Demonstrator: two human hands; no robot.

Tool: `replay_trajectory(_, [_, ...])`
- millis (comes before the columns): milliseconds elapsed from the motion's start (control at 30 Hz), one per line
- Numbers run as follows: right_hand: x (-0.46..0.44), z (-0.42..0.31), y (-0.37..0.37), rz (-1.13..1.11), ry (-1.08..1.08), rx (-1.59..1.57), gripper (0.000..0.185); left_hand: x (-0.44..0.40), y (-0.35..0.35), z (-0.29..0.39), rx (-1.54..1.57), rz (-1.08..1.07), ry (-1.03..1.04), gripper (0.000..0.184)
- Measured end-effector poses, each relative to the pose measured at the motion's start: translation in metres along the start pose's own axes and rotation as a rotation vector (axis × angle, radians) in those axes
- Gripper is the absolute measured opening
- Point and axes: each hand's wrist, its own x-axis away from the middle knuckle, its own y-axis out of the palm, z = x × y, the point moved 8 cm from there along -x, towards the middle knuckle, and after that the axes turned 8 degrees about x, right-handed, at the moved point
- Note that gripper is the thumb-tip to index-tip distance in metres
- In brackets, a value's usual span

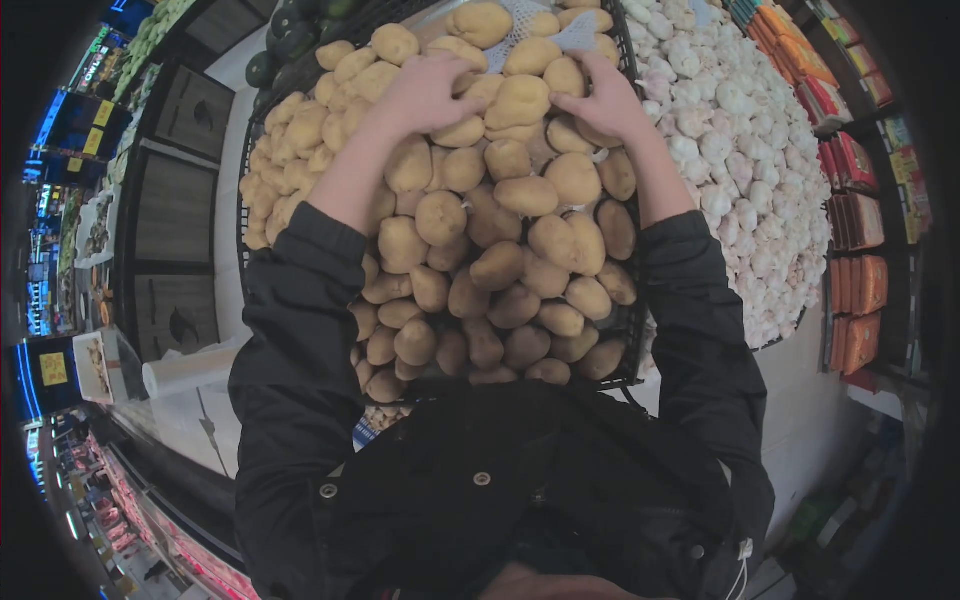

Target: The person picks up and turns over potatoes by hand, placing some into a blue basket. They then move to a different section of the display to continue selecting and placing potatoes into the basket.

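Note:
Tan potatoes point(440, 218) fill a black crate point(640, 300) in front of my body. My left hand point(432, 92) lies on the upper part of the heap, its fingers apart and curved over potatoes. Farther right, my right hand point(605, 98) touches the heap with thumb and fingers spread beside a potato point(565, 77). Between the two hands sits a large lumpy potato point(520, 101), touched by neither. Neither hand visibly lifts anything. Some fingertips are hidden among the potatoes. White netting point(520, 28) shows near the top of the crate.
Garlic bulbs point(735, 150) are heaped right of the crate. Dark green produce point(285, 45) lies at the upper left. Orange and red packets point(862, 285) line the far right shelf. A roll of clear bags point(195, 370) is at the left, near my sleeve.

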Motion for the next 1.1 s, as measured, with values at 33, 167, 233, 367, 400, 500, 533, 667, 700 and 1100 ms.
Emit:
replay_trajectory(33, [0.002, -0.008, 0.009, -0.070, -0.007, 0.048, 0.069, 0.007, 0.014, 0.008, -0.073, -0.025, -0.001, 0.058])
replay_trajectory(167, [0.008, -0.026, 0.025, -0.180, 0.015, 0.128, 0.084, 0.027, 0.039, 0.025, -0.241, -0.049, -0.005, 0.058])
replay_trajectory(233, [0.015, -0.028, 0.023, -0.192, 0.021, 0.099, 0.080, 0.022, 0.046, 0.020, -0.296, -0.033, 0.052, 0.051])
replay_trajectory(367, [0.023, -0.029, 0.028, -0.146, -0.064, 0.037, 0.064, 0.016, 0.056, 0.006, -0.361, 0.019, 0.148, 0.043])
replay_trajectory(400, [0.030, -0.032, 0.029, -0.135, -0.088, 0.030, 0.062, 0.021, 0.057, 0.004, -0.362, 0.027, 0.146, 0.042])
replay_trajectory(500, [0.053, -0.043, 0.029, -0.108, -0.145, -0.039, 0.059, 0.027, 0.056, 0.002, -0.319, 0.017, 0.140, 0.040])
replay_trajectory(533, [0.061, -0.047, 0.028, -0.042, -0.184, -0.055, 0.056, 0.032, 0.055, 0.003, -0.311, 0.014, 0.151, 0.041])
replay_trajectory(667, [0.102, -0.051, 0.019, 0.122, -0.200, -0.252, 0.054, 0.063, 0.039, 0.013, -0.227, 0.058, 0.149, 0.042])
replay_trajectory(700, [0.111, -0.053, 0.018, 0.138, -0.198, -0.292, 0.054, 0.073, 0.033, 0.014, -0.209, 0.079, 0.141, 0.042])
replay_trajectory(1100, [0.205, -0.050, 0.031, 0.079, 0.080, -1.911, 0.055, 0.179, 0.000, 0.123, 0.886, 0.448, 0.024, 0.028])
